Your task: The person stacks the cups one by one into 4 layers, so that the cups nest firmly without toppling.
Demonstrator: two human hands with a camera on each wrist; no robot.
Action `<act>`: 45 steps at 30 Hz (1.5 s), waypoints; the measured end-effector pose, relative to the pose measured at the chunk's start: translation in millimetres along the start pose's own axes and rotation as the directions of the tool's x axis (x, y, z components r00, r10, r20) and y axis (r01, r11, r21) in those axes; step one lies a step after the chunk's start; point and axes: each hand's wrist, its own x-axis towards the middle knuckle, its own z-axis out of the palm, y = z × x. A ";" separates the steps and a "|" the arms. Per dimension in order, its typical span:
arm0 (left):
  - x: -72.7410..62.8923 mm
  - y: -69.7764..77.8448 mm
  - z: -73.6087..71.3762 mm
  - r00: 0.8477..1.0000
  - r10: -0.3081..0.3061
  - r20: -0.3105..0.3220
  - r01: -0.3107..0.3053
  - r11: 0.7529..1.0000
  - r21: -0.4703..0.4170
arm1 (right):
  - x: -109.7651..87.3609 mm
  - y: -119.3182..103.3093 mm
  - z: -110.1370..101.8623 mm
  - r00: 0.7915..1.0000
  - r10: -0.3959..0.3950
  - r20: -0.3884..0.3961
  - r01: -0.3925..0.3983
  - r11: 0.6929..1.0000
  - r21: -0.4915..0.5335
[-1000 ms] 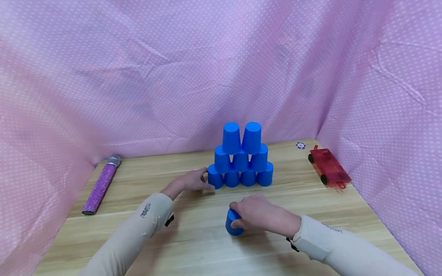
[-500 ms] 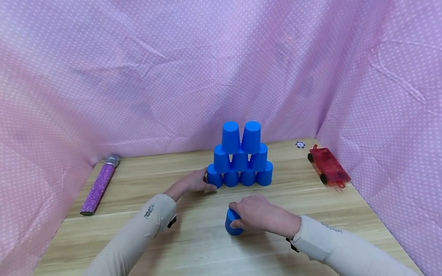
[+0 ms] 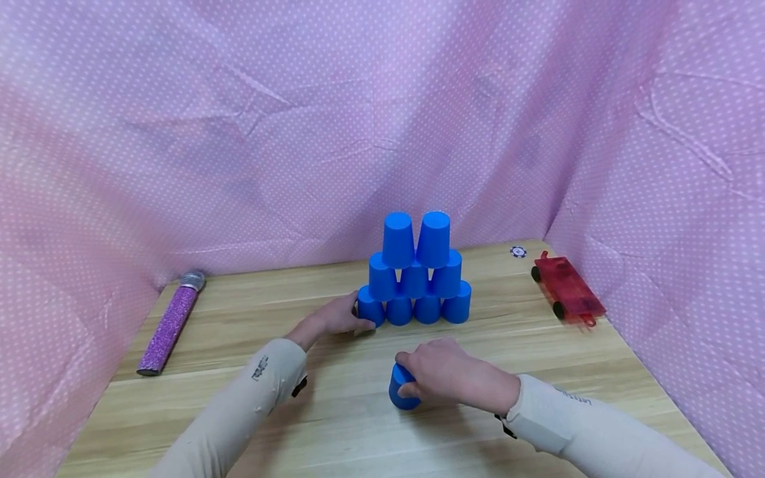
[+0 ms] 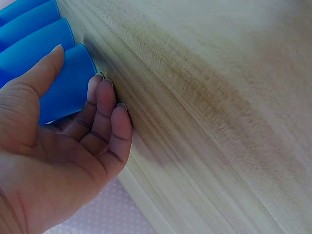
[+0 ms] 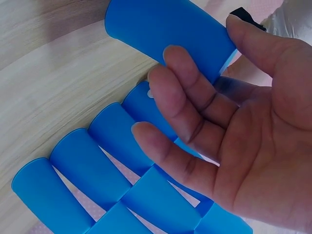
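Upside-down blue cups stand in a stepped stack: two on top (image 3: 398, 240), three in the middle row (image 3: 413, 281), several in the bottom row (image 3: 427, 310). My left hand (image 3: 342, 315) holds the leftmost bottom cup (image 3: 368, 307); in the left wrist view its thumb (image 4: 46, 70) lies on one side of that cup (image 4: 70, 85) and curled fingers on the other. Nearer the front, my right hand (image 3: 445, 375) grips a separate upside-down blue cup (image 3: 399, 390) on the table. In the right wrist view, thumb and fingers stand around this cup (image 5: 168, 31).
On the wooden table (image 3: 251, 299) a purple glitter microphone (image 3: 171, 325) lies at the left. A red toy car chassis (image 3: 568, 289) with black wheels and a poker chip (image 3: 518, 252) lie at the right. Pink dotted cloth (image 3: 311, 133) hangs behind and beside the table.
Both hands keep their hold on their cups with hardly any movement. The left forearm has shifted slightly right, and the whole view has drifted a little.
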 end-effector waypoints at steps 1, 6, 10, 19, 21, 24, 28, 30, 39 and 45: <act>0.2 -0.3 0.2 1.000 -0.001 0.000 0.001 1.000 0.000 | 0.2 -0.1 0.0 1.000 -0.001 0.001 0.001 1.000 -0.001; 0.5 -0.3 0.6 1.000 -0.005 -0.004 0.005 1.000 0.001 | 0.0 -0.6 -0.3 1.000 -0.003 -0.002 0.003 1.000 -0.011; 1.1 0.7 1.1 1.000 -0.011 -0.009 0.011 1.000 0.017 | -0.6 -1.0 -0.8 1.000 -0.009 -0.008 0.008 1.000 -0.024; 3.8 -1.7 0.4 1.000 -0.022 0.001 0.022 0.999 0.031 | -10.4 4.5 -13.8 1.000 0.007 -0.016 -0.007 1.000 0.025; 3.8 -1.8 0.1 1.000 -0.017 0.007 0.017 0.999 0.031 | -18.5 7.7 -25.3 0.999 0.013 -0.052 -0.011 0.999 0.042; 3.3 -1.8 -0.4 1.000 -0.013 0.012 0.013 0.999 0.030 | -34.1 12.1 -50.9 0.992 0.025 -0.125 -0.020 0.999 0.037; 2.9 -2.1 -0.6 1.000 -0.013 0.015 0.013 1.000 0.021 | -58.6 17.5 -91.8 0.974 0.038 -0.222 -0.035 0.999 0.015; 2.7 -2.6 -0.4 1.000 -0.015 0.014 0.015 1.000 0.018 | -68.5 21.2 -111.8 0.961 0.032 -0.275 -0.033 0.999 -0.002; 2.0 -2.1 0.5 1.000 -0.020 0.014 0.020 1.000 0.017 | -84.0 38.8 -183.0 0.933 0.115 -0.340 -0.148 0.986 -0.072; 1.5 -1.5 -0.1 1.000 -0.021 0.009 0.021 1.000 0.017 | -77.7 41.6 -219.4 0.937 0.178 -0.302 -0.214 0.972 -0.093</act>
